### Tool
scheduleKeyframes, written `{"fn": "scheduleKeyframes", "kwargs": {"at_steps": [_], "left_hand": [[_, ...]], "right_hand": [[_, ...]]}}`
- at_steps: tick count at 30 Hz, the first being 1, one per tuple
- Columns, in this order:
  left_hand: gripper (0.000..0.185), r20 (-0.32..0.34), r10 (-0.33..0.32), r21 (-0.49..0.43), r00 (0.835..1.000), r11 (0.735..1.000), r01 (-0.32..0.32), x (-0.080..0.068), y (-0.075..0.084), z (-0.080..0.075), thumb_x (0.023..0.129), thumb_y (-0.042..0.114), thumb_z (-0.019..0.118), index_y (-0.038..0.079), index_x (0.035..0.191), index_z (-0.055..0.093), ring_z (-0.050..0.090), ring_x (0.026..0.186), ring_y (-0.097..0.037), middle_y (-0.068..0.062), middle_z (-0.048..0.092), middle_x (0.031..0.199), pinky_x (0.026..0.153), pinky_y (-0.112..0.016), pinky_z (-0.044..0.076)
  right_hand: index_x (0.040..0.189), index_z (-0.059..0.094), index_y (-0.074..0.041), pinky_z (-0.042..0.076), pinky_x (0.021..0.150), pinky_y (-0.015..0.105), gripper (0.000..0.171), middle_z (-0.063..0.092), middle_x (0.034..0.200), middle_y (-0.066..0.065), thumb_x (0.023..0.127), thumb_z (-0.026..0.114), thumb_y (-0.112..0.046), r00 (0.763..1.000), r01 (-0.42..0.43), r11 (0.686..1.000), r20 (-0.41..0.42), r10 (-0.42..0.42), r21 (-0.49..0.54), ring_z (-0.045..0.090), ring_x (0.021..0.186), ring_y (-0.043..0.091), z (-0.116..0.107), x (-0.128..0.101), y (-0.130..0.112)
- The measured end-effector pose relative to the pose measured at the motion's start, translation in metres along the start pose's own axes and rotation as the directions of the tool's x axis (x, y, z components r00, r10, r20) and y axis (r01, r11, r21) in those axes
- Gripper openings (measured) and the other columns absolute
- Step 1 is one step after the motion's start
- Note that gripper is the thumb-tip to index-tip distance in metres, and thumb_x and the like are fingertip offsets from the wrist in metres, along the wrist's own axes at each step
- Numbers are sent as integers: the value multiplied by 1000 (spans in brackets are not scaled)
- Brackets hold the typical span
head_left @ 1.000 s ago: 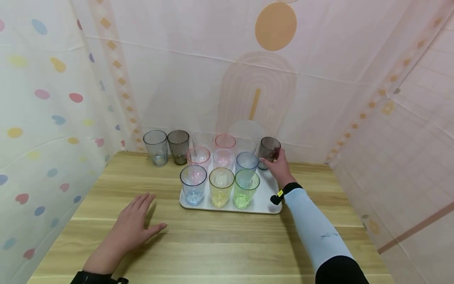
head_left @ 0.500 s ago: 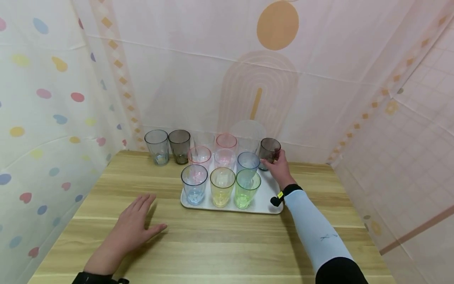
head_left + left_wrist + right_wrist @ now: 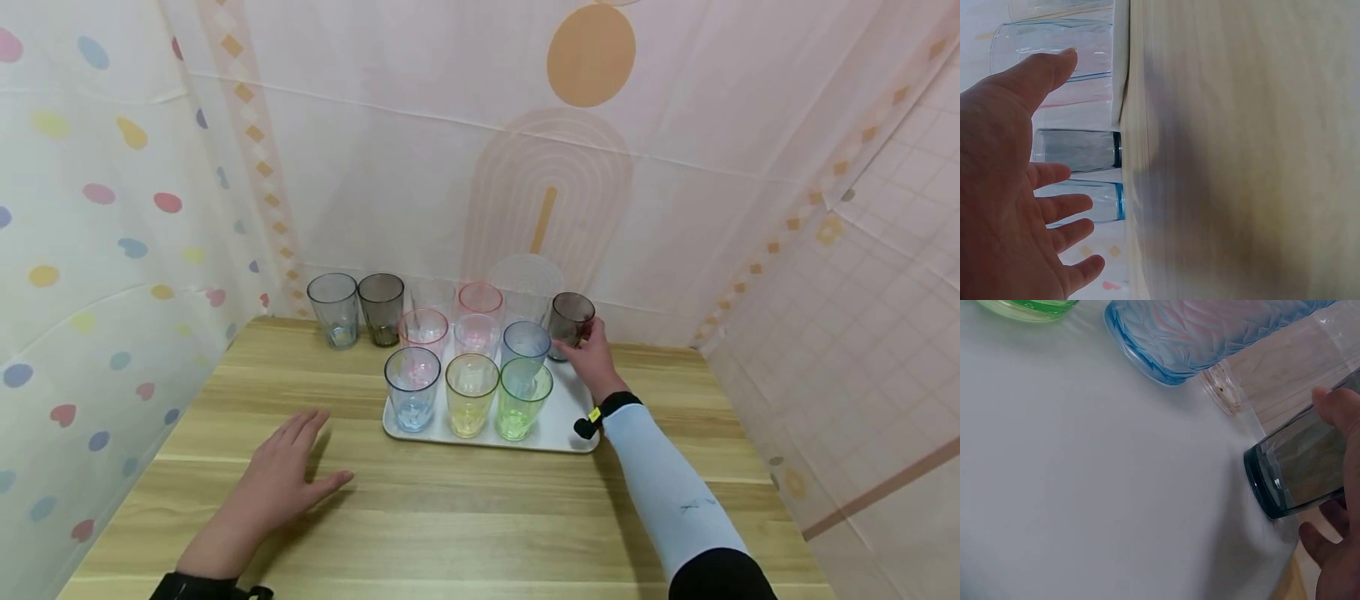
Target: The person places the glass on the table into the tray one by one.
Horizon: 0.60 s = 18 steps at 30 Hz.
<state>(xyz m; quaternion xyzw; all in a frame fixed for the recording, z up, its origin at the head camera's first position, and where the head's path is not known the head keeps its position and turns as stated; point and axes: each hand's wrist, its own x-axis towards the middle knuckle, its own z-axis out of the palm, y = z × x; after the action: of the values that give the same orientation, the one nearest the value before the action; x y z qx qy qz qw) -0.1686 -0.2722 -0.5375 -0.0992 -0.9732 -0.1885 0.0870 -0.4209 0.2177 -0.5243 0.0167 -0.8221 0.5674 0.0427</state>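
My right hand (image 3: 594, 358) grips a dark grey drinking glass (image 3: 570, 317) at the back right corner of the white tray (image 3: 566, 425). In the right wrist view the thumb and fingers wrap the sides of this grey glass (image 3: 1304, 462), its base at the tray surface. My left hand (image 3: 277, 475) is held low over the front left of the table, fingers spread, holding nothing. Nearest it on the tray stand a light blue glass (image 3: 412, 400), a yellow glass (image 3: 471, 404) and a green glass (image 3: 521, 408).
Behind the front row are a blue glass (image 3: 527, 342), pink-rimmed glasses (image 3: 424, 327) and clear ones. Left of the tray, a grey-blue glass (image 3: 335, 312) and a dark smoky glass (image 3: 382, 308) stand on the wooden table (image 3: 450, 533). A patterned curtain (image 3: 375, 167) hangs behind.
The head view has shifted very slightly. Both hands and the glasses otherwise stay where they were, the right hand keeping its grip on the dark grey glass.
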Motion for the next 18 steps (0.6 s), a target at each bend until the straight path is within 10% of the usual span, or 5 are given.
{"fn": "scheduleKeyframes", "kwargs": {"at_steps": [7, 18], "left_hand": [[103, -23, 17, 4, 1000, 1000, -17, 3, -3, 0, 91, 58, 87, -6, 159, 46, 44, 146, -60, -37, 47, 160, 114, -81, 38], [107, 14, -7, -1, 1000, 1000, 7, 10, -5, -4, 93, 63, 84, -7, 162, 41, 41, 147, -62, -39, 40, 164, 113, -84, 37]], "right_hand": [[175, 7, -7, 29, 132, 61, 105, 28, 175, 28, 105, 79, -37, 997, -11, 985, 78, 25, -173, 27, 164, 44, -30, -32, 4], [174, 26, -4, 23, 131, 69, 88, 29, 177, 26, 110, 71, -43, 982, 155, 904, 158, -99, -400, 25, 164, 48, -74, -131, 7]]}}
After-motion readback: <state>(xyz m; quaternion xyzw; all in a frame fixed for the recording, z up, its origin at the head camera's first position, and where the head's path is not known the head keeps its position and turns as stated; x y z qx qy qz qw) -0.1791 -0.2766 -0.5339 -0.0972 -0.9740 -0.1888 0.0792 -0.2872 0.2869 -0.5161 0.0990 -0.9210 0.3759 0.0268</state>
